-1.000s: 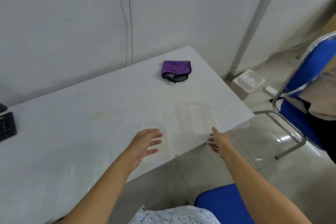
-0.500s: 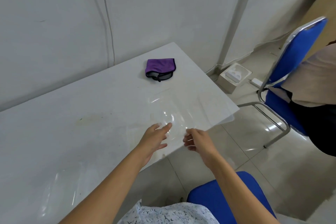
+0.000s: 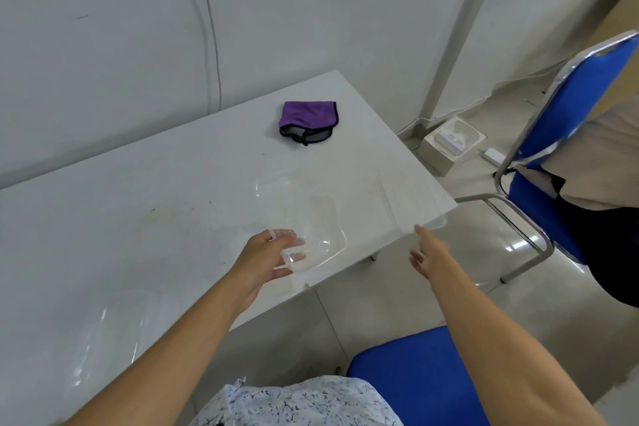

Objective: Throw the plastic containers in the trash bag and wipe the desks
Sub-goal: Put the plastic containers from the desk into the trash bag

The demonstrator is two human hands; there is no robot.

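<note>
A clear plastic container (image 3: pixel 311 228) lies near the front right of the white desk (image 3: pixel 155 211). My left hand (image 3: pixel 269 256) holds its near corner, thumb above and fingers underneath. A second clear container (image 3: pixel 411 201) sits at the desk's right corner, slightly over the edge. My right hand (image 3: pixel 427 254) is open, its fingertips just short of that container's near edge. A third clear container (image 3: pixel 107 339) lies on the desk at the front left. A folded purple cloth (image 3: pixel 307 119) with black trim lies at the back of the desk.
A blue chair (image 3: pixel 570 135) with a chrome frame stands to the right, someone seated in it. A second blue seat (image 3: pixel 415 377) is below me. A white box (image 3: pixel 449 142) and a power strip (image 3: pixel 494 156) lie on the floor by the wall.
My left hand has taken hold of the middle container's corner. My right hand has moved right, away from it, toward the container at the desk's corner.
</note>
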